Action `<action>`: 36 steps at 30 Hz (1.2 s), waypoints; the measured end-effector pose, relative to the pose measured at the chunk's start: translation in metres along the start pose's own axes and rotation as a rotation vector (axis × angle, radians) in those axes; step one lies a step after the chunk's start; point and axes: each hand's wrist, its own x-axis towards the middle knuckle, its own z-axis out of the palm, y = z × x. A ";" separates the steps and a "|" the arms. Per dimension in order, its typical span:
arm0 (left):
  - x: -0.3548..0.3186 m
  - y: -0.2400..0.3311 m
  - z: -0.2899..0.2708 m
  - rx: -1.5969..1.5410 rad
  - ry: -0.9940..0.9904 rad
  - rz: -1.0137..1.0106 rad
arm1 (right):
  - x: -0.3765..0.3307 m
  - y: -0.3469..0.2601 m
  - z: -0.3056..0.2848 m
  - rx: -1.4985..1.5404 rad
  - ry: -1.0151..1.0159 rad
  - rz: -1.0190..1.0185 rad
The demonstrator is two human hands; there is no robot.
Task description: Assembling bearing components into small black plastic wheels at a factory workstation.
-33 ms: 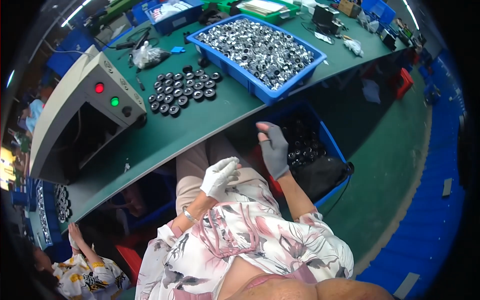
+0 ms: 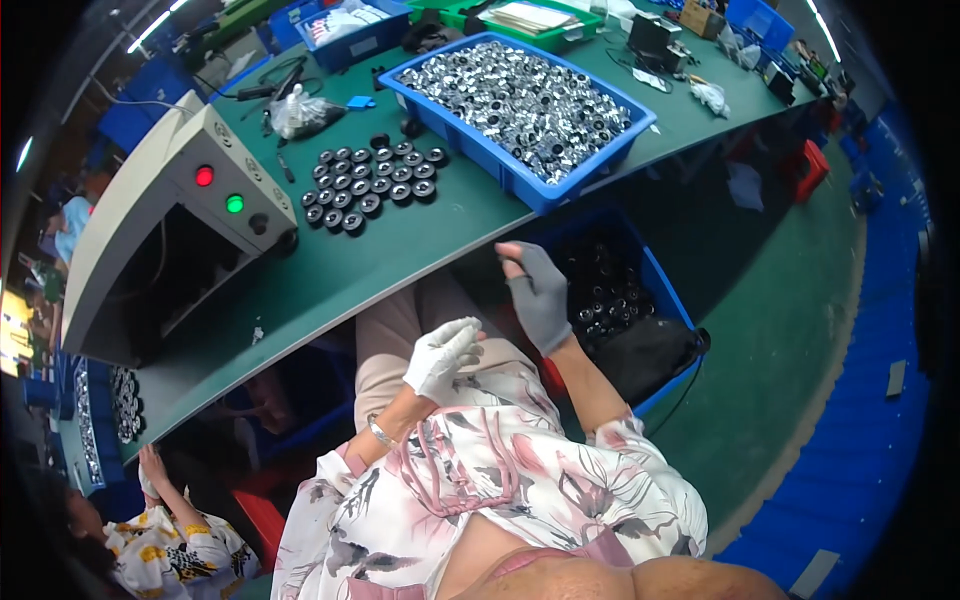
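My left hand [image 2: 444,358], in a white glove, is held over my lap with its fingers curled and pressed together. What it holds, if anything, is hidden. To its right and a little higher, my right hand [image 2: 538,294] wears a grey glove that leaves the fingertips bare. Its fingers are bent into a pinch near the table's front edge, and I cannot make out anything in them. Beside the right hand, below table height, stands a blue bin [image 2: 655,272] of dark round parts [image 2: 606,300]. A black cloth or bag [image 2: 640,358] lies over its near end.
On the green table [image 2: 400,240] sit rows of black round parts [image 2: 370,204] and a blue tray [image 2: 540,200] heaped with shiny metal parts [image 2: 520,105]. A beige machine [image 2: 140,225] with red and green lights stands left. Another person [image 2: 170,535] sits at lower left.
My right hand has shifted slightly left, toward the table edge. The left hand keeps its pose. The table and its things sit slightly farther right and lower in view.
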 end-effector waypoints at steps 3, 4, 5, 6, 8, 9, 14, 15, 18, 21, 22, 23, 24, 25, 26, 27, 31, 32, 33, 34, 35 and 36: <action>-0.002 0.000 0.000 0.021 -0.005 0.020 | 0.063 -0.012 0.038 -0.224 -0.055 -0.251; -0.005 0.001 0.000 0.014 0.004 0.022 | 0.082 -0.008 0.052 -0.292 -0.045 -0.293; -0.005 0.001 -0.003 0.006 0.013 0.025 | 0.095 -0.002 0.065 -0.286 -0.038 -0.305; -0.002 0.002 -0.007 -0.001 0.031 0.042 | 0.110 0.004 0.079 -0.368 -0.085 -0.223; -0.005 -0.001 -0.014 -0.006 0.029 0.081 | 0.137 0.011 0.103 -0.442 -0.128 -0.156; -0.005 -0.001 -0.016 0.002 0.051 0.094 | 0.148 0.012 0.113 -0.442 -0.105 -0.199; -0.006 0.001 -0.019 0.025 0.042 0.104 | 0.218 0.015 0.170 -0.824 -0.254 -0.268; -0.004 0.001 -0.019 0.062 0.015 0.098 | 0.230 0.015 0.179 -0.948 -0.316 -0.227; -0.001 0.002 -0.020 0.066 -0.056 0.075 | 0.259 0.034 0.188 -1.177 -0.562 -0.116; -0.003 0.008 -0.026 0.108 -0.022 0.111 | 0.266 0.037 0.188 -1.237 -0.677 -0.172; -0.001 0.010 -0.027 0.097 -0.015 0.128 | 0.265 0.035 0.187 -1.281 -0.675 -0.182; -0.002 0.011 -0.026 0.087 -0.015 0.130 | 0.263 0.035 0.185 -1.287 -0.682 -0.188; -0.001 0.015 -0.027 0.066 -0.001 0.135 | 0.261 0.035 0.181 -1.215 -0.576 -0.235; 0.000 0.020 -0.026 0.045 0.011 0.136 | 0.257 0.036 0.175 -1.143 -0.472 -0.278; -0.006 0.032 -0.020 0.053 0.056 0.136 | 0.243 0.029 0.162 -1.149 -0.484 -0.273; -0.005 0.039 -0.025 0.085 0.036 0.215 | 0.227 0.008 0.143 -0.775 -0.390 -0.337; 0.002 0.083 -0.026 -0.037 0.066 0.435 | 0.155 -0.022 0.101 0.264 -0.454 -0.038; 0.010 0.090 -0.024 -0.032 0.117 0.478 | 0.138 -0.026 0.090 0.301 -0.442 -0.102; 0.018 0.098 -0.023 -0.110 0.100 0.482 | 0.127 -0.032 0.085 0.344 -0.429 -0.172; 0.024 0.103 -0.021 -0.188 0.085 0.485 | 0.118 -0.039 0.080 0.348 -0.430 -0.159; 0.028 0.106 -0.017 -0.189 0.094 0.475 | 0.110 -0.046 0.076 0.330 -0.441 -0.168; 0.032 0.109 -0.011 -0.197 0.077 0.502 | 0.104 -0.049 0.073 0.312 -0.450 -0.176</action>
